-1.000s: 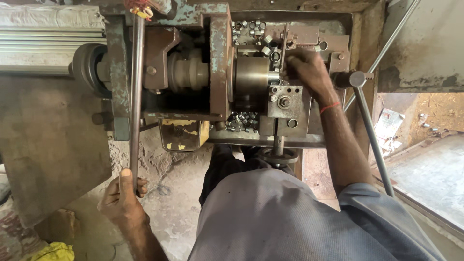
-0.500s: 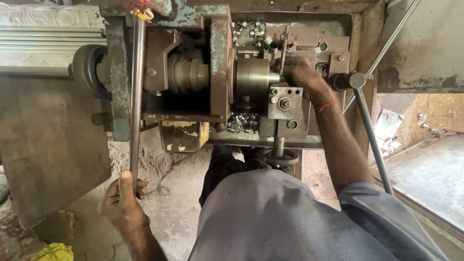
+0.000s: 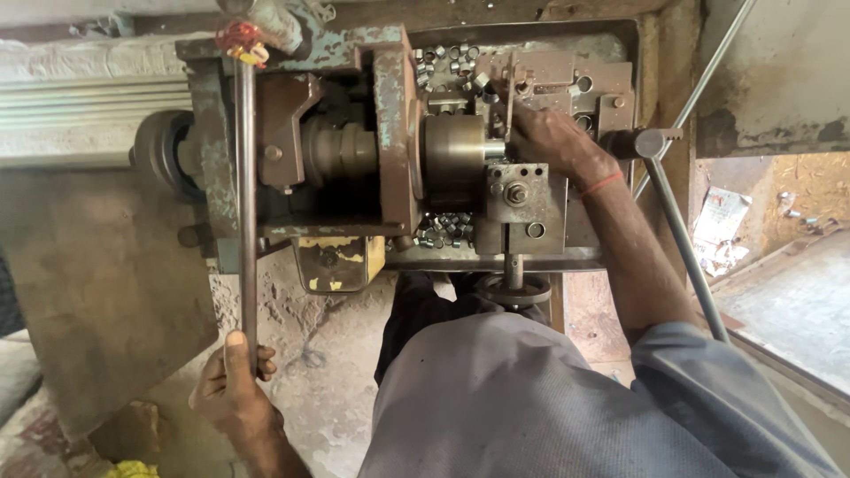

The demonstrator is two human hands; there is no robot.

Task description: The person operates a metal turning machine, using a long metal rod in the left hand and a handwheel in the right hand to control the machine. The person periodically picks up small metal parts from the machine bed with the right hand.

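The left hand (image 3: 232, 389) was wrapped around the lower end of a long lever (image 3: 245, 212), a plain round steel bar, dull and rust-brown. Its fingers (image 3: 264, 365) were clamped on the bar, thumb laid up along it. From those fingers the lever ran straight up the picture, its long axis from the person toward the top of the machine (image 3: 390, 150), where a scrap of red and yellow wrapping (image 3: 237, 39) sat just beside its upper end.

The right hand (image 3: 551, 142) rested on the machine's block-shaped steel tool holder (image 3: 522, 190), reaching in beside a smooth, drum-shaped chuck (image 3: 453, 159). Its fingertips were hidden behind the hand and the metalwork, so I could not tell whether they were apart or together, or what they touched. A thin red band (image 3: 602, 183) circled that wrist.

The machine was heavy cast metal with flaking blue-green paint and grime. Small shiny metal rings (image 3: 452, 62) lay heaped above the right hand's fingers, and more (image 3: 441, 232) below them, under the chuck. A grey handle bar (image 3: 682, 239) slanted away just right of the wrist, its far end cut off behind a grey sleeve (image 3: 708, 389). A rough concrete floor (image 3: 310, 354) showed beside the left fingers.
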